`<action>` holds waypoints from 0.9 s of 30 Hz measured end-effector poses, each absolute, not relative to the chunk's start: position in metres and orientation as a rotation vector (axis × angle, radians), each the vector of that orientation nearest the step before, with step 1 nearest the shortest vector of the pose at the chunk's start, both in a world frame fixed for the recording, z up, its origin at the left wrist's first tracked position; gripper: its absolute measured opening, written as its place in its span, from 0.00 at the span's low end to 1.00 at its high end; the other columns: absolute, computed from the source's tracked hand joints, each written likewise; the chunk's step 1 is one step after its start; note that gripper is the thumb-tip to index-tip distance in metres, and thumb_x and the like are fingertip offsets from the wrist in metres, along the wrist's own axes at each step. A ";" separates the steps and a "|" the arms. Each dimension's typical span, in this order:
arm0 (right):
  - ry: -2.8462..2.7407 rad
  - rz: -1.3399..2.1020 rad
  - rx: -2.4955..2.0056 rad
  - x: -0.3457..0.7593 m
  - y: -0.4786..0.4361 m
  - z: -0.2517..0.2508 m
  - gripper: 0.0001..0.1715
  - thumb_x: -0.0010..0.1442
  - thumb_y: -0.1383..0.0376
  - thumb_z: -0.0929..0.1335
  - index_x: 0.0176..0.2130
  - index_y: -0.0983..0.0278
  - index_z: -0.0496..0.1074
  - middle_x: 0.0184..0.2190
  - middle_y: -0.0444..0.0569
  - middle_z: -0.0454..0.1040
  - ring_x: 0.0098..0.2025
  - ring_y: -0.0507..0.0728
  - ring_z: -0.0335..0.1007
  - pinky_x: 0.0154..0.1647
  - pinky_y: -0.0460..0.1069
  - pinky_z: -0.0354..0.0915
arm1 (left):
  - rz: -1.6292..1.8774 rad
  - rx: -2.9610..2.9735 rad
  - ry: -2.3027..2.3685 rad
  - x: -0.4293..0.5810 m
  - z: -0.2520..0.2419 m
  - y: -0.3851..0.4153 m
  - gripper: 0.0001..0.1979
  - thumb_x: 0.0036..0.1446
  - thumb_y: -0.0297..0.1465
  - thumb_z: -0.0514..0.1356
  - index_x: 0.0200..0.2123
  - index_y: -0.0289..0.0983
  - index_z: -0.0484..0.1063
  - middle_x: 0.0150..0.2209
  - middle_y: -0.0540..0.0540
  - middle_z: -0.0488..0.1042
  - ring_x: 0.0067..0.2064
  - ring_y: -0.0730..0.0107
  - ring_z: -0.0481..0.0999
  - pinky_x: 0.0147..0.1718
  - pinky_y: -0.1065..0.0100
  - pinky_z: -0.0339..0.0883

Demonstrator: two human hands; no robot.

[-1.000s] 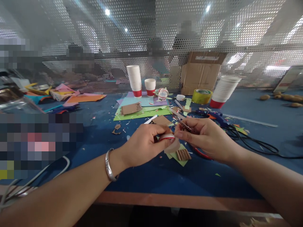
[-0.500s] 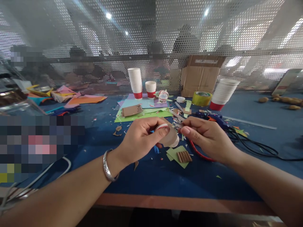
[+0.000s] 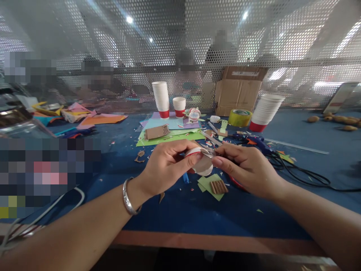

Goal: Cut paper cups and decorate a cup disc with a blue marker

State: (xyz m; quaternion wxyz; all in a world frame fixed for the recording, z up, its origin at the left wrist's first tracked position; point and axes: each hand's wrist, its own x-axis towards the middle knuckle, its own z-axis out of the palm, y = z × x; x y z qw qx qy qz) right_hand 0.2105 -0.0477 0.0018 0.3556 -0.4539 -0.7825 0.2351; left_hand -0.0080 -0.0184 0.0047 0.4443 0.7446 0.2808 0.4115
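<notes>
My left hand [image 3: 166,165] is closed around a small red-and-white paper cup piece with a brown card disc [image 3: 203,164], held just above the blue table [image 3: 180,214]. My right hand [image 3: 244,169] grips scissors [image 3: 208,152], whose blades sit at the cup piece's rim; the red handle loop shows under the palm. A green paper scrap with a ribbed brown cardboard bit [image 3: 217,186] lies on the table right below both hands.
At the back stand a stack of white cups with red bases [image 3: 160,98], a single cup [image 3: 179,105], a leaning cup stack [image 3: 265,112], yellow tape [image 3: 240,117] and a cardboard box [image 3: 239,90]. Coloured paper sheets [image 3: 169,131] and a glue gun with black cable [image 3: 293,165] lie around. People sit behind a perforated screen.
The cup piece has turned in my left hand, its brown disc now facing me. My right hand has brought the scissor blades onto its rim. Both hands rose slightly.
</notes>
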 end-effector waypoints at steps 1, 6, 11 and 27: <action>-2.022 0.603 -1.160 0.210 -0.048 0.002 0.20 0.67 0.52 0.65 0.34 0.65 0.74 0.27 0.45 0.69 0.29 0.52 0.63 0.29 0.46 0.60 | 1.032 1.848 0.673 -0.008 0.004 -0.017 0.06 0.62 0.33 0.63 0.37 0.37 0.78 0.32 0.50 0.76 0.31 0.77 0.74 0.29 0.77 0.73; -2.020 0.596 -1.127 0.210 -0.048 0.002 0.21 0.68 0.52 0.64 0.35 0.65 0.74 0.26 0.44 0.68 0.28 0.51 0.62 0.29 0.45 0.59 | 1.060 1.862 0.577 -0.007 -0.002 -0.010 0.05 0.62 0.32 0.63 0.38 0.36 0.77 0.32 0.50 0.75 0.32 0.75 0.76 0.30 0.74 0.75; -2.037 0.580 -1.179 0.210 -0.050 0.001 0.22 0.67 0.50 0.64 0.37 0.65 0.74 0.27 0.45 0.70 0.28 0.51 0.63 0.27 0.46 0.58 | 1.061 2.080 0.574 -0.008 -0.002 -0.011 0.05 0.63 0.27 0.62 0.40 0.36 0.77 0.34 0.50 0.77 0.34 0.76 0.76 0.34 0.75 0.73; -2.087 0.375 -1.183 0.206 -0.056 -0.002 0.18 0.68 0.55 0.65 0.30 0.64 0.69 0.19 0.38 0.60 0.20 0.47 0.51 0.20 0.43 0.52 | 0.907 1.921 0.610 -0.007 -0.002 -0.014 0.06 0.62 0.31 0.63 0.35 0.34 0.78 0.30 0.50 0.74 0.30 0.78 0.71 0.28 0.77 0.68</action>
